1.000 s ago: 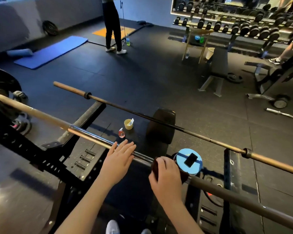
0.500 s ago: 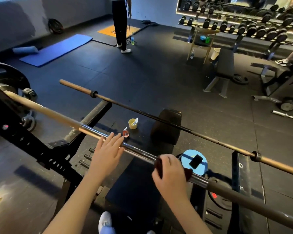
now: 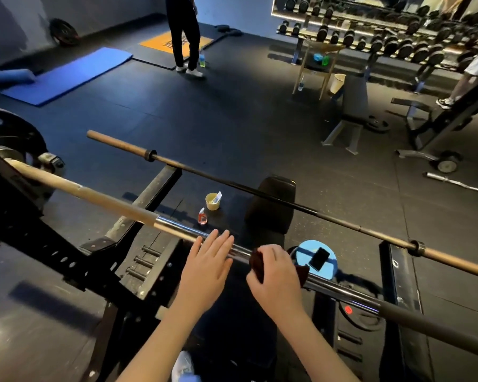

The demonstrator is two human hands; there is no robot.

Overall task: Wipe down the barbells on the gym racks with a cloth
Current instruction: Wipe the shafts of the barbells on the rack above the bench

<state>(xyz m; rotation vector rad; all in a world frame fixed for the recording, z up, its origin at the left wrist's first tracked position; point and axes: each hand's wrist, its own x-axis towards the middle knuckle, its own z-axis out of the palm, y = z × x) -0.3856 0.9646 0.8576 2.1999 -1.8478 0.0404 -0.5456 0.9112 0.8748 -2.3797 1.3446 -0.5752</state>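
The near barbell runs from upper left to lower right across the black rack, its middle shiny chrome. My left hand lies flat on that chrome part with straight fingers. Just to its right my right hand grips a dark red cloth wrapped round the bar. A second barbell with brownish sleeves lies parallel, farther away.
Under the bars stands a black bench with a yellow cup and a small red spray bottle. A phone lies on a blue round stool. A person stands far off; dumbbell racks line the back right.
The view has shifted. My right hand with the cloth has slid a little left along the chrome section, ending closer to my left hand, which stays flat on the bar.
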